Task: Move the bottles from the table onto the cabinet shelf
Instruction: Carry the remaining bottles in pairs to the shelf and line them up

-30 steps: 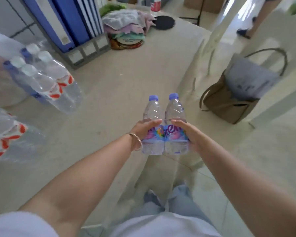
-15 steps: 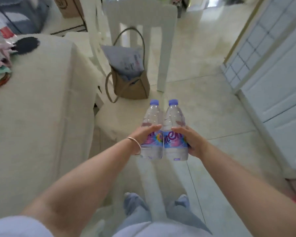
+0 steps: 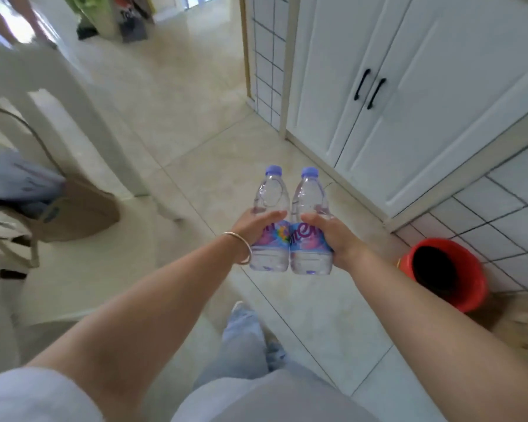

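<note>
Your left hand [image 3: 258, 228] and right hand [image 3: 329, 239] each clasp one bottle [image 3: 272, 220], held upright, side by side at frame centre. Keep them level while nearing the cabinet [image 3: 409, 95] at upper right; its doors look closed.

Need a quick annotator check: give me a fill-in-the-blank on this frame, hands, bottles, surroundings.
1. Each hand, left hand and right hand, grips ___ bottle.
2. Both bottle caps are ___ in colour.
3. The bucket on the floor is ___.
4. The white cabinet doors are ___.

Missing words: one; purple; red; closed
</note>
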